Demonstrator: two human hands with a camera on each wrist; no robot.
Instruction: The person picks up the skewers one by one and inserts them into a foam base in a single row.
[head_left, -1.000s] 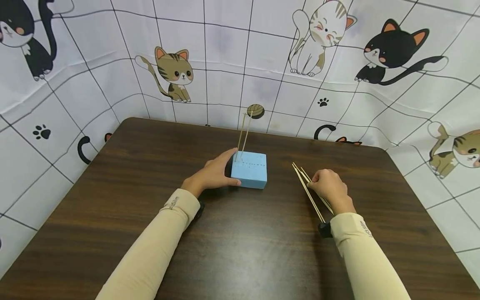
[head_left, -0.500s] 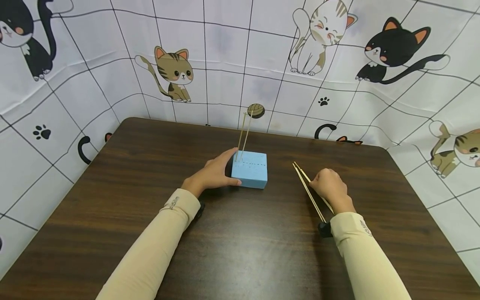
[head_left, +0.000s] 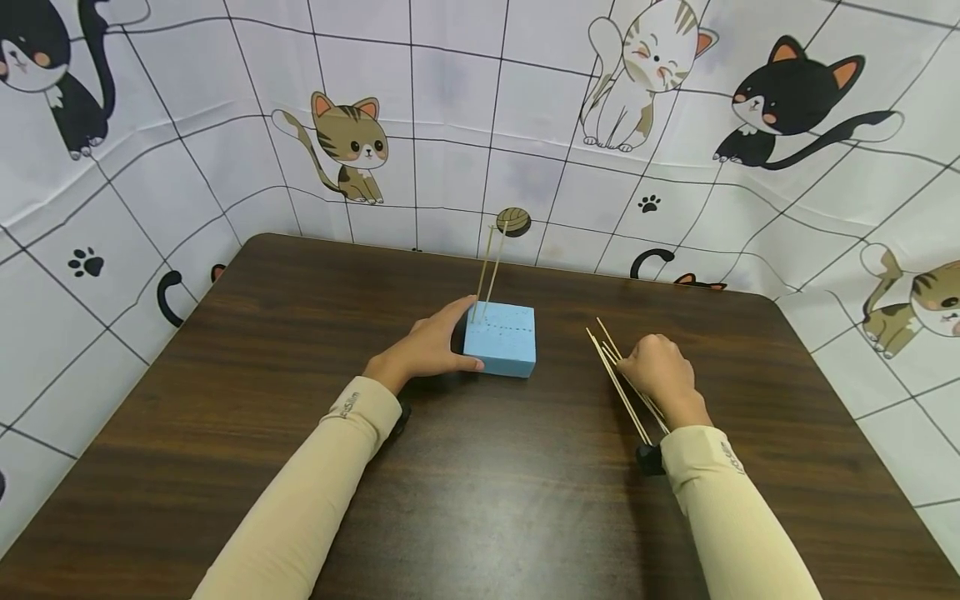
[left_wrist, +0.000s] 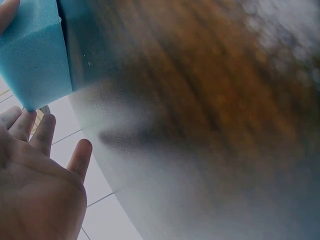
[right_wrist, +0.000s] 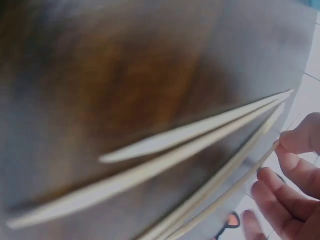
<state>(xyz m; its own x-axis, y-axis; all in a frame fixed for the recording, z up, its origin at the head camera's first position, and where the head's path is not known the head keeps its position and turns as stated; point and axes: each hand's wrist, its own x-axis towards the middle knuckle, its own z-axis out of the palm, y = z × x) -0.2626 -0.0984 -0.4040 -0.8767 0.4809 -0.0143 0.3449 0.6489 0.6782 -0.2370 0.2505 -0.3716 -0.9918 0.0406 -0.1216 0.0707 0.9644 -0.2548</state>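
Note:
On the table sits a light blue foam block point(head_left: 500, 343) with a row of small holes across its top. Two thin bamboo skewers point(head_left: 497, 265) stand in it, leaning slightly, near its left back corner. My left hand point(head_left: 423, 343) holds the block from the left, thumb at the front and fingers at the far side. Off to the right, my right hand point(head_left: 660, 371) pinches one bamboo skewer point(right_wrist: 233, 189) between thumb and forefinger. Several loose skewers point(right_wrist: 145, 172) lie close beside it on the table, partly under the hand and wrist.
The dark wooden table point(head_left: 465, 492) reaches back to a white curtain point(head_left: 450, 125) printed with a grid and cartoon cats. A black wrist camera point(head_left: 651, 460) sits beside the right cuff, close over the skewers' near ends.
In the right hand, one skewer has shifted, and its far tip now stands apart from the others. The left hand and the foam block stay in place.

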